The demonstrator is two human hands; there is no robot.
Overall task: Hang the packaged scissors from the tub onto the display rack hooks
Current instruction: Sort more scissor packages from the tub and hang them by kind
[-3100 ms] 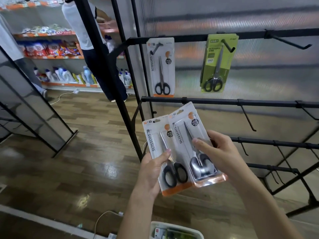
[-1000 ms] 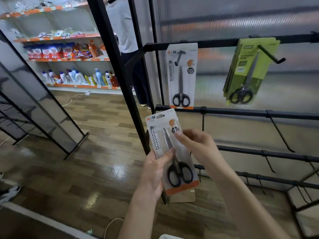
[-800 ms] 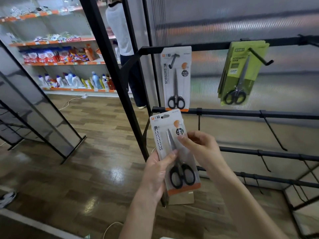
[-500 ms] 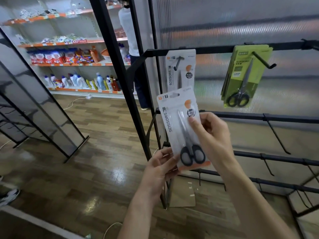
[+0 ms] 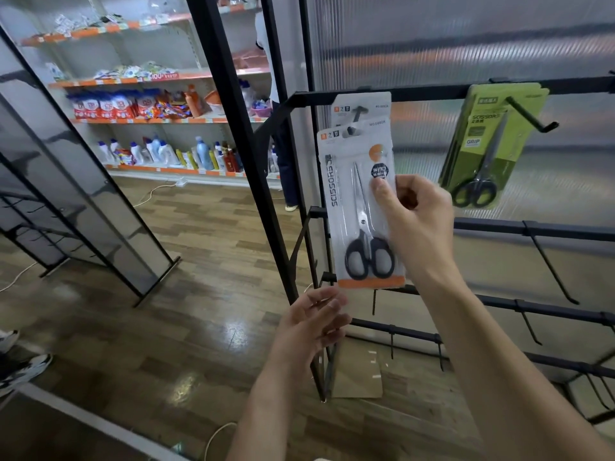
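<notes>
Left hand (image 5: 314, 322) low, fingers loosely curled, holding nothing. Right hand (image 5: 411, 216) pinches white scissors pack (image 5: 357, 207), raised upright before hook (image 5: 357, 112) already carrying a matching pack (image 5: 361, 108). Green scissors packs (image 5: 489, 144) hang farther right.

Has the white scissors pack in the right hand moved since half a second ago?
Yes. The held pack has gone up toward the top-rail hook, now overlapping the hung white pack; the right hand pinches it.
</notes>
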